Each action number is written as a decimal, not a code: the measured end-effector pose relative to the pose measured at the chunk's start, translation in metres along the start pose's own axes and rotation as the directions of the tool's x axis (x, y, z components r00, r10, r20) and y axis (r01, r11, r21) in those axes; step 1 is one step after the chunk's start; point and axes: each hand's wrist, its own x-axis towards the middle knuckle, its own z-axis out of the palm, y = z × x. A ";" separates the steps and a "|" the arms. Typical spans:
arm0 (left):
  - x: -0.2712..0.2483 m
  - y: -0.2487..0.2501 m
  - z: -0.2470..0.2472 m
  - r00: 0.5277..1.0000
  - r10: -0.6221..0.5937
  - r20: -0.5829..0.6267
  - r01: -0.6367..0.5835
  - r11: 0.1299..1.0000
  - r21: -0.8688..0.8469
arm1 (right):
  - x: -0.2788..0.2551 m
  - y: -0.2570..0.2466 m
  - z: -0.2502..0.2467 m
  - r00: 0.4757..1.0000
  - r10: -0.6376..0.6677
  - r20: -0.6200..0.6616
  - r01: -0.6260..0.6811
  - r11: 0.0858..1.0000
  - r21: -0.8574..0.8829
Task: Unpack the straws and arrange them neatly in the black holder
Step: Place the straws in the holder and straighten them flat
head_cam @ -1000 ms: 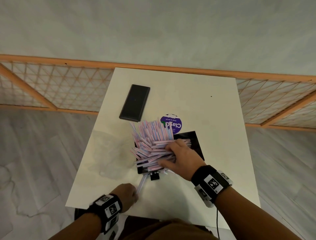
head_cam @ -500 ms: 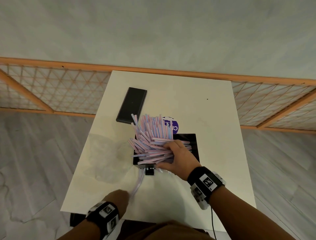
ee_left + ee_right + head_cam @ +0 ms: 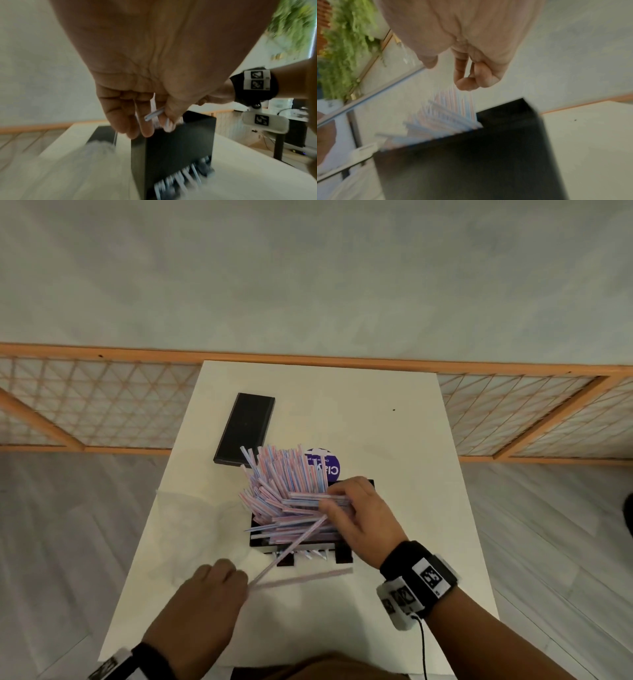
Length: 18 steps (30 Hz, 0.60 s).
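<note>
The black holder stands mid-table, with a messy fan of pink and blue straws leaning left out of its top. My right hand sits over the straws; in the right wrist view its fingers are curled, touch the straw tops and hold nothing visible. My left hand, in front of the holder, pinches a couple of loose straws. One slants up to the right hand's fingers. More straw ends poke out at the holder's base.
The holder stands on a white table. A black phone lies at the back left and a purple round sticker behind the holder. A crumpled clear wrapper lies at the left. A wooden lattice screen runs behind the table.
My left hand has come up from the table's near edge towards the holder, swinging its straws up to the right hand. The right hand has stayed on the straw pile.
</note>
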 end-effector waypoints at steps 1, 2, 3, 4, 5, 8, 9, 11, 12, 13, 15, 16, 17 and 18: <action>0.005 0.002 -0.013 0.996 -0.028 -0.088 0.028 1.000 -0.010 | 0.002 -0.002 -0.011 0.998 0.004 -0.056 -0.003 1.000 0.008; 0.011 0.005 -0.029 0.987 -0.060 -0.148 0.056 0.998 -0.027 | 0.004 -0.004 -0.023 0.994 0.016 -0.107 -0.015 1.000 0.012; 0.018 0.007 -0.042 0.981 -0.091 -0.174 0.085 0.996 -0.042 | 0.006 -0.006 -0.034 0.989 0.029 -0.146 -0.029 1.000 0.004; 0.026 0.009 -0.054 0.977 -0.120 -0.174 0.113 0.992 -0.052 | 0.007 -0.007 -0.044 0.984 0.034 -0.173 -0.038 0.999 -0.016; 0.035 0.010 -0.063 0.977 -0.140 -0.159 0.134 0.990 -0.050 | 0.007 -0.008 -0.053 0.982 0.032 -0.188 -0.041 0.998 -0.043; 0.062 0.012 -0.077 0.982 -0.138 -0.126 0.136 0.990 -0.027 | 0.008 -0.008 -0.065 0.985 0.018 -0.169 -0.035 0.995 -0.098; 0.070 0.013 -0.078 0.984 -0.125 -0.123 0.123 0.992 -0.024 | 0.007 -0.008 -0.063 0.990 0.010 -0.142 -0.025 0.994 -0.105; 0.086 0.018 -0.076 0.990 -0.100 -0.094 0.102 0.995 0.014 | 0.006 -0.007 -0.052 0.998 -0.016 -0.067 0.007 0.992 -0.130; 0.092 0.021 -0.074 0.994 -0.090 -0.069 0.093 0.995 0.045 | 0.005 -0.005 -0.044 1.000 -0.028 -0.013 0.026 0.989 -0.147; 0.099 0.024 -0.073 0.996 -0.083 -0.042 0.086 0.994 0.072 | 0.004 -0.003 -0.035 0.998 -0.035 0.052 0.044 0.984 -0.172; 0.110 0.028 -0.071 0.997 -0.079 -0.016 0.080 0.993 0.088 | 0.003 0.002 -0.017 0.981 -0.019 0.191 0.068 0.966 -0.251; 0.114 0.028 -0.070 0.997 -0.081 -0.009 0.082 0.994 0.077 | 0.003 0.003 -0.010 0.968 0.009 0.250 0.065 0.955 -0.288; 0.118 0.027 -0.068 0.996 -0.090 -0.007 0.091 0.994 0.055 | 0.004 0.005 -0.003 0.956 0.035 0.292 0.060 0.948 -0.312; 0.120 0.026 -0.067 0.995 -0.099 -0.019 0.100 0.995 0.022 | 0.005 0.007 0.002 0.948 0.050 0.315 0.059 0.943 -0.328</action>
